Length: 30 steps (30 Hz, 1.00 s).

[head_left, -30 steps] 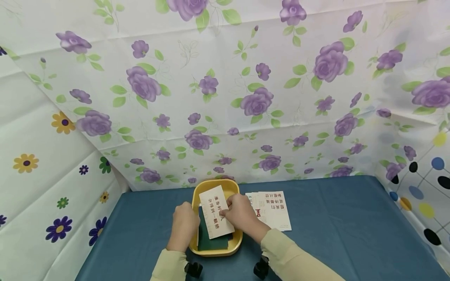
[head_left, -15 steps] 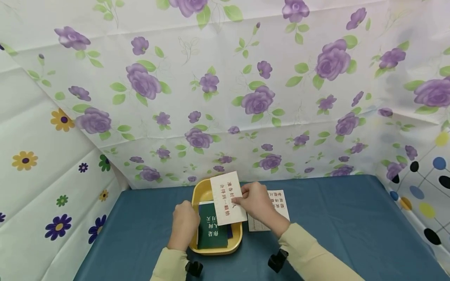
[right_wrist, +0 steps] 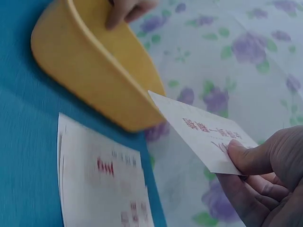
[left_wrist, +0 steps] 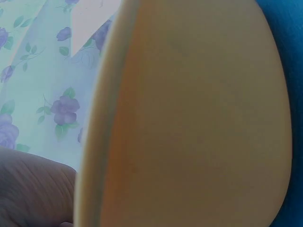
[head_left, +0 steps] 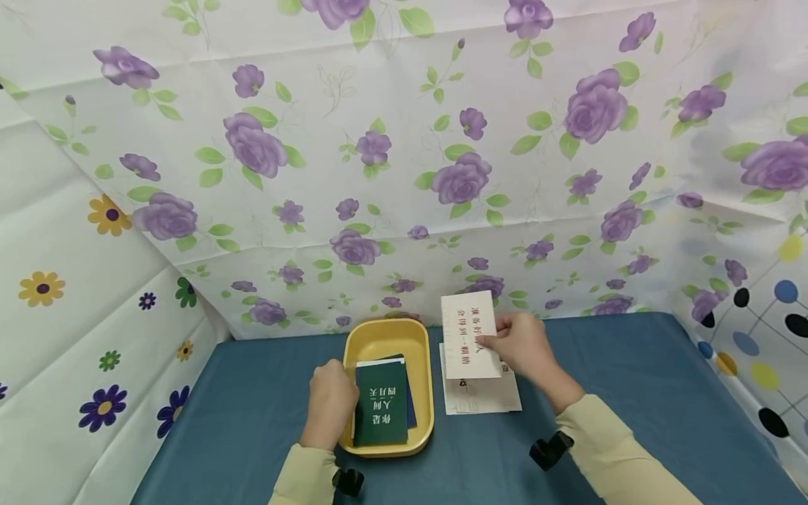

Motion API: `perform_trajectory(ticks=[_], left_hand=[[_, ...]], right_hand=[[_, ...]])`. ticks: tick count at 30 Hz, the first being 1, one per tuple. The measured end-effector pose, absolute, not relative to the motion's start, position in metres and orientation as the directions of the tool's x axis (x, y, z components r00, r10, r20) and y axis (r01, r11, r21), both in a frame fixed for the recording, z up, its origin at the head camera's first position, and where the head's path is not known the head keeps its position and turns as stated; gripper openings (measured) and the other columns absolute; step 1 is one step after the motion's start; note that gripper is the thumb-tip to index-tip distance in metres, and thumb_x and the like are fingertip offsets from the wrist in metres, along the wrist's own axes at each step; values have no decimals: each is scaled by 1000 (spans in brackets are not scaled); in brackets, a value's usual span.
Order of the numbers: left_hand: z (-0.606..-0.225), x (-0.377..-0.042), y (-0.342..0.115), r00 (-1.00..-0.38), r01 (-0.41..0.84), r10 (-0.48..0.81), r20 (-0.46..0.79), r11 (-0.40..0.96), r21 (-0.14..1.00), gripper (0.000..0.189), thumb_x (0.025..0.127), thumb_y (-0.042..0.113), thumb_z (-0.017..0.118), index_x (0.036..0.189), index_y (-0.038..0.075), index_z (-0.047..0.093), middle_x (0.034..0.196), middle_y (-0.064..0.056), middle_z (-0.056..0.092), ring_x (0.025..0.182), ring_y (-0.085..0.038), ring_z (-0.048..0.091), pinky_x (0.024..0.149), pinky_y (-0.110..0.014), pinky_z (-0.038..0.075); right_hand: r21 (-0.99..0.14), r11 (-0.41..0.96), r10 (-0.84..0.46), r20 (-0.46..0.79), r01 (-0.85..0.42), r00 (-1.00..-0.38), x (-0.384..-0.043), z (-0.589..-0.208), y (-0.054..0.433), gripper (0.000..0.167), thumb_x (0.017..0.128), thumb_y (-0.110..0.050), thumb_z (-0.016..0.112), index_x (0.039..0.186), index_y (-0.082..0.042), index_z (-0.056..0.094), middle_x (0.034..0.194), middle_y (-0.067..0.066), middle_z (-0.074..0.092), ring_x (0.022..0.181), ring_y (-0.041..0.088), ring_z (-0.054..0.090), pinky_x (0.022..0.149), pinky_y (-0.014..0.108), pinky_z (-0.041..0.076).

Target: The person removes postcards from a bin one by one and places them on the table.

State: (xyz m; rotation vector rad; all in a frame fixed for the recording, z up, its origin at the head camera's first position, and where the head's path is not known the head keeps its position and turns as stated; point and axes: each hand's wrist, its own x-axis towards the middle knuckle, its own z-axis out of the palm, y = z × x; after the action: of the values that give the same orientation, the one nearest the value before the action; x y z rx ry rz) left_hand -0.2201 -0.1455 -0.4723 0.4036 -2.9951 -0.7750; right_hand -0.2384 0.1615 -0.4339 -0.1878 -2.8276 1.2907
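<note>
Between thumb and fingers my right hand pinches a white card with red printed characters. The card is raised over a small stack of white cards on the table and overlaps it in the head view. My left hand holds the left rim of a yellow plastic basin, its fingertips over the inside in the right wrist view. In the basin lie a green card with white characters and a dark blue one partly under it.
A blue cloth covers the table. Behind it hangs a white curtain with purple flowers, with further patterned sheets at both sides. A black wrist camera sits on the right forearm, another on the left.
My right hand has lifted the white card out from over the basin and carried it right, above the white stack. The green card is now uncovered. The left hand has stayed at the rim.
</note>
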Motion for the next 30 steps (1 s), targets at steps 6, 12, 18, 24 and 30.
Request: perform_trajectory(ticks=[6, 12, 18, 24, 30], left_hand=[[-472, -222, -143, -964, -255, -260, -57, 844, 472, 11, 81, 3, 65, 87, -6, 61, 69, -17, 62, 54, -25, 64, 41, -31, 48], [-474, -222, -144, -961, -266, -270, -60, 840, 472, 9, 81, 3, 64, 86, -5, 62, 69, -15, 62, 54, -24, 63, 41, -30, 47], [-475, -222, -146, -964, -253, -263, -45, 846, 470, 8, 81, 3, 64, 83, -4, 62, 65, -14, 60, 51, -23, 62, 39, -29, 46], [-476, -221, -145, -966, -246, -257, -39, 857, 453, 7, 82, 3, 63, 81, -4, 61, 64, -13, 59, 51, -23, 62, 39, -29, 45], [-476, -221, -144, -965, -245, -262, -26, 857, 454, 7, 81, 3, 64, 82, -3, 62, 65, -13, 60, 52, -23, 62, 39, -28, 45]], right_hand=[[-688, 708, 147, -75, 158, -986, -237, -447, 195, 28, 75, -28, 77, 70, -7, 60, 57, 2, 59, 48, 13, 50, 43, 27, 34], [-640, 741, 144, -143, 202, -979, -237, -464, 216, 27, 75, -29, 77, 65, -8, 63, 55, 6, 60, 45, 15, 50, 43, 27, 34], [-620, 750, 145, -187, 231, -972, -236, -479, 227, 31, 75, -29, 77, 57, -10, 60, 47, 3, 52, 42, 14, 46, 43, 27, 32], [-624, 745, 133, -208, 236, -969, -233, -487, 229, 29, 74, -27, 78, 58, -9, 60, 51, 5, 60, 46, 18, 55, 43, 28, 36], [-620, 749, 132, -203, 232, -970, -233, -490, 224, 26, 73, -27, 78, 63, -7, 64, 55, 6, 62, 50, 21, 59, 44, 29, 39]])
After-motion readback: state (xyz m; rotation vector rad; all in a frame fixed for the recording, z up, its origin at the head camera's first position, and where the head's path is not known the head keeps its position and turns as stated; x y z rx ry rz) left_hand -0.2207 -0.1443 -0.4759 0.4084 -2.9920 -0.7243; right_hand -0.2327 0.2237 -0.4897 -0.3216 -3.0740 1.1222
